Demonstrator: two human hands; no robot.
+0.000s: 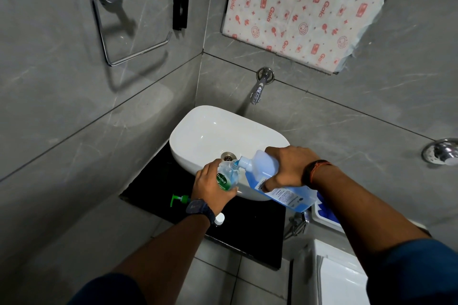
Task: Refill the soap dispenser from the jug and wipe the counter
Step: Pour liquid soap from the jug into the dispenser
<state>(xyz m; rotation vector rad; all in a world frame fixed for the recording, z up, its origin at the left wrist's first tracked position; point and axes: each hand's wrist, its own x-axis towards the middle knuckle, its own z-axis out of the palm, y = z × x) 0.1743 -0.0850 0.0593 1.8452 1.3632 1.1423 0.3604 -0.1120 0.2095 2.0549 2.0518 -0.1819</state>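
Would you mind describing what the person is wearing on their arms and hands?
Both hands are bare, without gloves. The left wrist carries a dark navy watch; the right wrist has a dark band with orange thread. Dark blue sleeves end above the elbows, leaving the forearms uncovered.

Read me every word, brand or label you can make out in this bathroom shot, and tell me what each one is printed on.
"Dettol": on the green label of the clear plastic soap dispenser bottle gripped by the left hand.
"Gala": repeated in red on the white patterned sheet on the wall.
Too small to read: the white printed label on the blue translucent refill jug tilted by the right hand, and the smaller print under "Dettol".
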